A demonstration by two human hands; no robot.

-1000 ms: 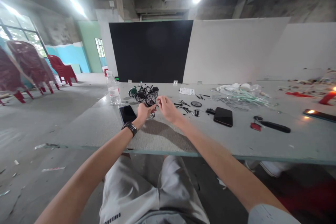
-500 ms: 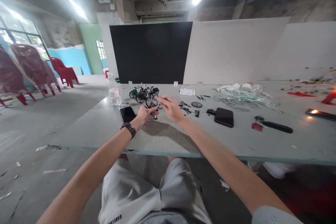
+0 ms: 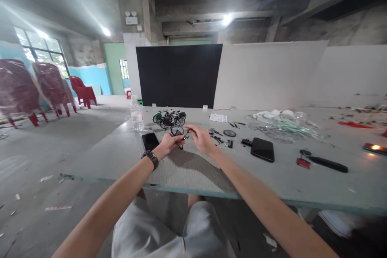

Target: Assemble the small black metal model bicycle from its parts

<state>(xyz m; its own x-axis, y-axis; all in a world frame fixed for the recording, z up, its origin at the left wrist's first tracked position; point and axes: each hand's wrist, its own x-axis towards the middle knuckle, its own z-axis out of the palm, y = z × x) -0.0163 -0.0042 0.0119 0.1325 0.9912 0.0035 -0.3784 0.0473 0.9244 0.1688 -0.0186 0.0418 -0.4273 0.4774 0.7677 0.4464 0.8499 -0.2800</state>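
My left hand (image 3: 167, 145) and my right hand (image 3: 201, 140) meet over the table, pinching a thin black model part (image 3: 182, 141) between their fingertips. Its exact shape is hard to make out at this size. Just beyond my hands stand miniature black and green model bicycles (image 3: 169, 119), with a spoked wheel (image 3: 177, 130) nearest my fingers. A black smartphone (image 3: 150, 141) lies just left of my left hand. Several small black parts (image 3: 218, 137) and a black disc (image 3: 229, 133) lie to the right.
The grey table (image 3: 193, 177) has its front edge close to my body. A water bottle (image 3: 137, 116) stands at its left, and a second phone (image 3: 262, 149), a black-handled tool (image 3: 328, 164) and clear plastic packaging (image 3: 284, 125) lie rightward. Red chairs (image 3: 18, 90) stand at left.
The whole scene sits lower in the view, as my head has tilted upward. My hands have stayed close together on the black part, with my right fingers now closer to it.
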